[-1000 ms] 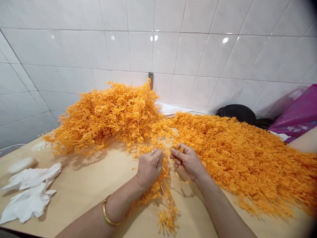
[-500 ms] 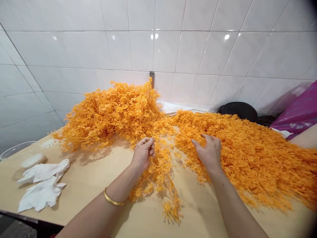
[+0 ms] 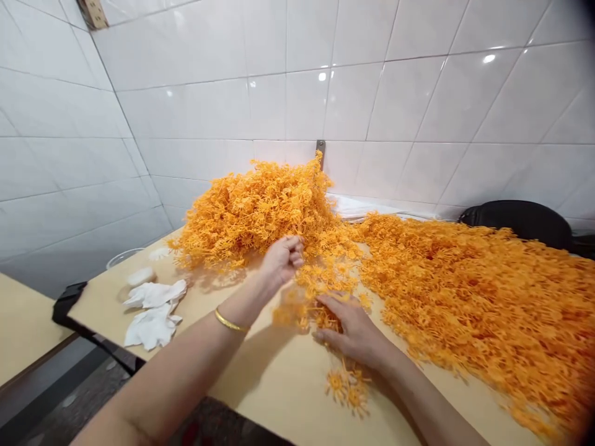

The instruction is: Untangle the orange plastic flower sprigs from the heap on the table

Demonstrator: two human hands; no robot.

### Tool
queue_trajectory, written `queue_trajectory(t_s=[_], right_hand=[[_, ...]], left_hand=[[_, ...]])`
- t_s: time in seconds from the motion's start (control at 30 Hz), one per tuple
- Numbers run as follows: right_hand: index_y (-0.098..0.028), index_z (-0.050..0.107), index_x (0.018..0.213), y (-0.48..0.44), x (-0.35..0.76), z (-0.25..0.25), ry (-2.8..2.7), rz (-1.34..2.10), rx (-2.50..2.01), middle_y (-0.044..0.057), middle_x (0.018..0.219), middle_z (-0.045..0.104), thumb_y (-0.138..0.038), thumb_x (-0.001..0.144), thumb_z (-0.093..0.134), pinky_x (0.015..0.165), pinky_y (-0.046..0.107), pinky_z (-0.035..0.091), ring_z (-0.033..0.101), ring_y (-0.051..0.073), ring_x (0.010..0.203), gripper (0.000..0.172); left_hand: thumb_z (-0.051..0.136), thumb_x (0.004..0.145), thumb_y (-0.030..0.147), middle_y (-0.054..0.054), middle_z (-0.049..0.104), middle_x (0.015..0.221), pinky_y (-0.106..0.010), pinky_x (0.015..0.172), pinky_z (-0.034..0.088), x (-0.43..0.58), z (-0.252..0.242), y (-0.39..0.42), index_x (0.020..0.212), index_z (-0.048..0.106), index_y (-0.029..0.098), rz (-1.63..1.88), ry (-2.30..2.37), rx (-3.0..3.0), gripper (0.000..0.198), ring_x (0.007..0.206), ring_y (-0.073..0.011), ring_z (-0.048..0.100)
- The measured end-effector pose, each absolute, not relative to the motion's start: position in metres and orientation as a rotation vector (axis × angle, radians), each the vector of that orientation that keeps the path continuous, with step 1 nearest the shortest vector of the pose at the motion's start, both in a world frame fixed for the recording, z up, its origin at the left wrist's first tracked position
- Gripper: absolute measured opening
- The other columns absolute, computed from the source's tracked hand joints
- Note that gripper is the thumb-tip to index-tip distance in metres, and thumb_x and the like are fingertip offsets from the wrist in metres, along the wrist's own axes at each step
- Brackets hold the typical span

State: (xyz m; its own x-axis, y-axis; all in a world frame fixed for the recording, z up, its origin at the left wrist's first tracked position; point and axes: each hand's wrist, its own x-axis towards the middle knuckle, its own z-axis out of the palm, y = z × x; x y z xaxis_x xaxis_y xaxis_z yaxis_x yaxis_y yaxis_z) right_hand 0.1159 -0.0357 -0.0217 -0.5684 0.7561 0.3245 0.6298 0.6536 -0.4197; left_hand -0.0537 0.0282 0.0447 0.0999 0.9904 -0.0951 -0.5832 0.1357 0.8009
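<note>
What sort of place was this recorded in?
Probably an indoor workroom of some kind: there's a tiled wall, a pale table, and piles of orange, artificial-looking flowers on it.

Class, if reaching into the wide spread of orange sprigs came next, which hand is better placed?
Probably the right hand: it is nearer the orange spread and partly open. The left hand is farther off, curled by the taller heap.

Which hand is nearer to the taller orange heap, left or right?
Left. The left hand is just in front of the heap; the right hand is farther from it, beside orange sprigs.
</note>
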Motion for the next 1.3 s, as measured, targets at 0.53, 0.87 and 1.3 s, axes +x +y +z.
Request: queue_trajectory(t_s=[0.53, 0.87, 1.3], right_hand=[[-0.015, 0.029, 0.129, -0.037, 0.108, -0.026, -2.357, -0.173, -0.986, 0.012, 0.095, 0.057, -0.03, 0.081, 0.043, 0.07, 0.036, 0.043, 0.053, 0.022, 0.081, 0.052], [-0.015, 0.035, 0.121, -0.036, 0.104, -0.021, -2.177, 0.114, -1.052, 0.008, 0.084, 0.058, -0.029, 0.078, 0.043, 0.066, 0.031, 0.043, 0.054, 0.019, 0.074, 0.046], [-0.017, 0.052, 0.061, -0.012, 0.137, -0.026, -1.437, 0.844, -0.997, -0.001, 0.058, 0.05, -0.035, 0.074, 0.046, 0.053, 0.023, 0.037, 0.045, 0.012, 0.056, 0.023]], left_hand=[[0.042, 0.072, 0.007, 0.006, 0.036, 0.04, -0.015, 0.031, 0.011, -0.097, 0.121, 0.052, 0.058, 0.041, 0.014, 1.573, 0.948, 0.952, 0.016, 0.028, -0.0014, 0.019], [0.045, 0.072, 0.005, 0.006, 0.035, 0.041, -0.015, 0.031, 0.015, -0.102, 0.184, 0.068, 0.059, 0.044, 0.012, 1.727, 1.065, 1.032, 0.014, 0.031, -0.0012, 0.02], [0.059, 0.068, 0.017, -0.006, 0.056, 0.065, -0.026, 0.052, 0.044, -0.075, 0.128, 0.067, 0.071, 0.057, 0.011, 1.355, 1.181, 1.235, 0.007, 0.058, -0.0123, 0.053]])
